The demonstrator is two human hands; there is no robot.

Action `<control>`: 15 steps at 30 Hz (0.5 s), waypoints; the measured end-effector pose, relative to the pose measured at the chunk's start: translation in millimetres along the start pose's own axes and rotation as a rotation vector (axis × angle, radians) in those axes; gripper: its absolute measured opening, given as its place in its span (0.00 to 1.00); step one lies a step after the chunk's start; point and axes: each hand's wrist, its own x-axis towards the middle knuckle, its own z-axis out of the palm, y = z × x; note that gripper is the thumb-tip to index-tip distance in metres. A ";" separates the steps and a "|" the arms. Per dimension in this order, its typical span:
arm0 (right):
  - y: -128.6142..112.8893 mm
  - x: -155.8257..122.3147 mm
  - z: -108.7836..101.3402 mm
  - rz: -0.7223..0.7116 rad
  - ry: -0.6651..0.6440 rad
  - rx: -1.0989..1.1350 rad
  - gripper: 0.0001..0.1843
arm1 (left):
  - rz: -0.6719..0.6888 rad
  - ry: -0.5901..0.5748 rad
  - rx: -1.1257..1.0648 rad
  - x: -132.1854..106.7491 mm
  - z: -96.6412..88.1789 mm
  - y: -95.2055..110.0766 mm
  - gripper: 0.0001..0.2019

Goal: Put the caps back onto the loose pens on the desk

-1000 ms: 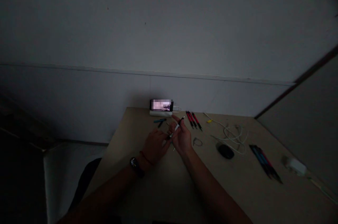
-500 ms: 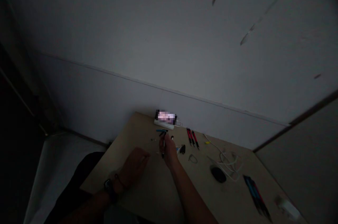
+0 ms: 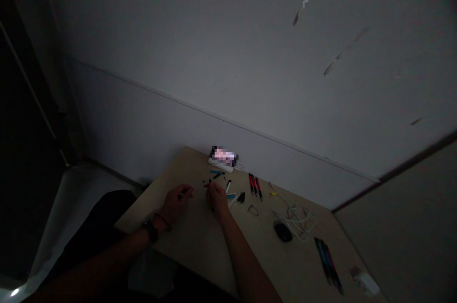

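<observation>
My left hand (image 3: 176,203), with a watch and a band at the wrist, is raised just over the left of the table; its fingers curl together around a small dark thing too dim to name. To its right, my right hand (image 3: 217,198) pinches a slim dark pen part, mostly hidden by the fingers. Beyond the right hand lie a blue pen barrel (image 3: 216,171) and small dark bits. Beside it are a white-and-black pen piece (image 3: 228,186), another blue piece (image 3: 231,196), thin white sticks (image 3: 233,201) and black parts (image 3: 242,197).
A lit phone (image 3: 224,156) leans on a white power strip (image 3: 220,165) by the wall. Rightward lie red-and-black pens (image 3: 255,186), a grey loop (image 3: 253,210), a black mouse (image 3: 283,231), tangled white cable (image 3: 298,224), more pens (image 3: 328,265) and a white adapter (image 3: 367,284).
The camera view has shifted. My right hand has drawn back from the blue barrel toward me. My left hand has lifted and turned, its fingers now nearer the right hand.
</observation>
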 end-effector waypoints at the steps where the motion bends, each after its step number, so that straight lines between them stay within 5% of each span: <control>1: -0.3 -0.8 -0.1 0.014 -0.031 0.033 0.30 | -0.003 -0.005 -0.007 -0.1 0.1 0.2 0.18; 10: 0.6 -4.8 7.9 0.012 -0.172 0.052 0.24 | -0.017 -0.015 -0.079 11.8 5.0 -11.5 0.18; 15: 3.1 0.8 3.0 -0.039 -0.091 -0.088 0.20 | -0.082 -0.119 -0.285 39.5 25.9 -9.1 0.20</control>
